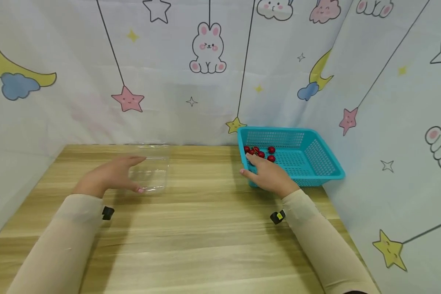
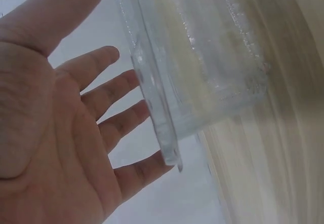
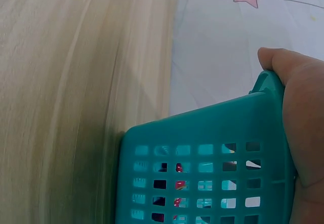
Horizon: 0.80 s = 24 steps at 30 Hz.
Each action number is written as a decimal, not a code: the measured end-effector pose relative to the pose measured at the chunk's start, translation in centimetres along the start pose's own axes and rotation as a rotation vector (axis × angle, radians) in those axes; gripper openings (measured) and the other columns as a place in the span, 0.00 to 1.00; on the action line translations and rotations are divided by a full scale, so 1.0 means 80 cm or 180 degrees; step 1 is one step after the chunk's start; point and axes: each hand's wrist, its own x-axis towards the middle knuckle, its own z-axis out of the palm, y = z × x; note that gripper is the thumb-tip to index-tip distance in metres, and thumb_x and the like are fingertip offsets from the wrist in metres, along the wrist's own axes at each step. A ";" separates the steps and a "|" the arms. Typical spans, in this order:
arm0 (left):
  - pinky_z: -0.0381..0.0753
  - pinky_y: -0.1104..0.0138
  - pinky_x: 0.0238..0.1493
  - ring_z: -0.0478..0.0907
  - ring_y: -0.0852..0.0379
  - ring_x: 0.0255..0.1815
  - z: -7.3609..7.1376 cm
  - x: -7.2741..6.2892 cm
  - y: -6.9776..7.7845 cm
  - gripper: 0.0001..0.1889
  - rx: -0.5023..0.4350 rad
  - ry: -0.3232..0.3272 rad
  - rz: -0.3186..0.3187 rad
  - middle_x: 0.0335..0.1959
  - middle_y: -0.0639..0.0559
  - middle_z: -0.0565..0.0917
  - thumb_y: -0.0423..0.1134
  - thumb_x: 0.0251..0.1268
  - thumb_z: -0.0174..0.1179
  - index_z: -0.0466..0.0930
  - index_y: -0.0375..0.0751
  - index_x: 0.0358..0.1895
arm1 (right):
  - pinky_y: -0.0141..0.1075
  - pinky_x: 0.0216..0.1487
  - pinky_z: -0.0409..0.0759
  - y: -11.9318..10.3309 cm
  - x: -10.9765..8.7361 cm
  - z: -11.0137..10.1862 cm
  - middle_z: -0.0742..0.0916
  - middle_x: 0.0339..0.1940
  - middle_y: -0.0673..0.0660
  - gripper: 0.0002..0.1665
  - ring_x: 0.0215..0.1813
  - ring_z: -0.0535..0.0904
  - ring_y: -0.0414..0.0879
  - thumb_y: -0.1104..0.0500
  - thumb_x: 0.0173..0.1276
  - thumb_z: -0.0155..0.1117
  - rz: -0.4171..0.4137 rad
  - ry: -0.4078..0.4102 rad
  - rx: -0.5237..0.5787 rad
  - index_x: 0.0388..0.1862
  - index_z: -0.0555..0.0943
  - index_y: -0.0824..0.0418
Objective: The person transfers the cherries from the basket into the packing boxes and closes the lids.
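1 white cloth (image 1: 169, 61) behind & at the sides, printed w/ 2 moons (image 1: 16, 73), 2 pink stars (image 1: 128, 99) & 1 whole rabbit (image 1: 207, 49), plus other bits cut off at the edges. Next, 1 wood-grain table (image 1: 194, 228). 2 beige sleeves (image 1: 59, 245) come in from the near side, 1 L, 1 R.

1 blue plastic basket (image 1: 297, 161), rectangular, w/ lots of sq. holes, on table's far R, close to the cloth. 1 clear plastic box (image 1: 148, 173) on far L of table, well apart from basket.

2 hands, both bare. L hand (image 1: 112, 175) is at the box's L side, thumb & fingers spread wide; wrist cam has the fingertips right by the box rim, can't tell if they touch. R hand (image 1: 270, 175) is over the basket's near L corner, thumb & forefinger apart, thumb outside the rim, forefinger inside; other fingers hidden, so can't tell if they pinch anything.

2 small black gadgets (image 1: 108, 212), 1 by each wrist; the R one has a yellow spot.

Smallest: red fruits (image 1: 271, 158), at least 6, in basket's L end, just beyond R fingertips, some bunched together; exact no. unclear b/c they overlap.
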 end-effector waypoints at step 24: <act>0.63 0.23 0.85 0.55 0.24 0.93 0.029 0.060 0.091 0.64 0.0214 -0.0068 -0.0032 0.94 0.36 0.61 0.64 0.56 0.87 0.62 0.47 0.93 | 0.64 0.90 0.69 -0.037 0.014 0.013 0.66 0.96 0.58 0.52 0.94 0.63 0.60 0.28 0.88 0.56 0.0022 0.0016 0.0014 0.97 0.58 0.52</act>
